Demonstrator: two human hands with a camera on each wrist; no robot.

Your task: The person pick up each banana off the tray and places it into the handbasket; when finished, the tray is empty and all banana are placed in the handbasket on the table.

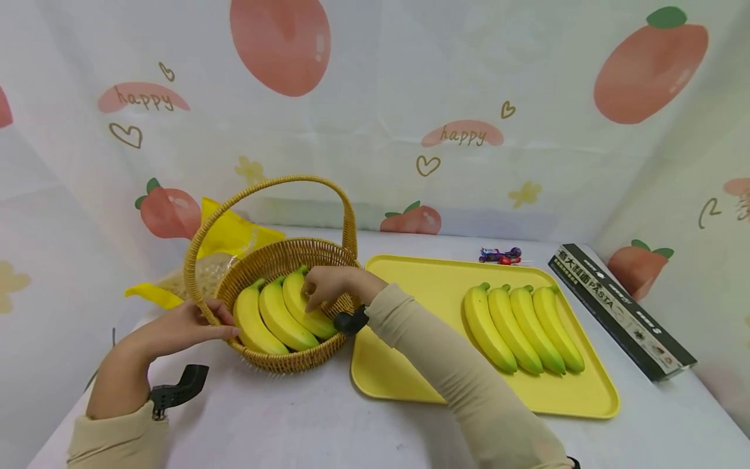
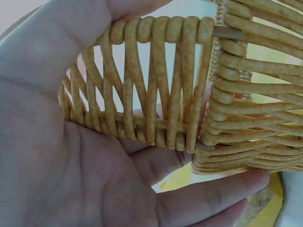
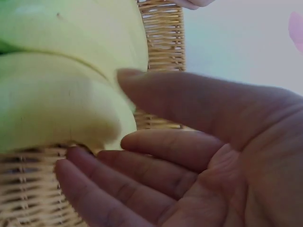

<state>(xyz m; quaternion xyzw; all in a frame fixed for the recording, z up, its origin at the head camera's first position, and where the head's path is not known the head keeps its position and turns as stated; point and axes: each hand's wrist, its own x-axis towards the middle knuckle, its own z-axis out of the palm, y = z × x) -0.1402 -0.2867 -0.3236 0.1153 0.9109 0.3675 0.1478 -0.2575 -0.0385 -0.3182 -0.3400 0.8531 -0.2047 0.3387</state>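
My left hand (image 1: 186, 324) grips the wicker basket (image 1: 285, 362) at the left foot of its arched handle. In the left wrist view the handle's woven base (image 2: 154, 80) lies between the thumb and the fingers. Three yellow bananas, green at one end, lie side by side inside the basket. Over the rightmost of these bananas (image 1: 295, 296) is my right hand (image 1: 334, 284). The right wrist view shows its thumb and loosely bent fingers spread apart, beside the banana (image 3: 61, 113) and holding nothing; whether a fingertip touches it is unclear.
Right of the basket, a yellow tray (image 1: 410, 286) carries several bananas (image 1: 515, 332) in a row. A black pasta box (image 1: 621, 309) lies beyond its right edge. Wrapped lollipops (image 1: 500, 255) are behind the tray. A yellow bag (image 1: 234, 231) stands behind the basket, against the fabric backdrop.
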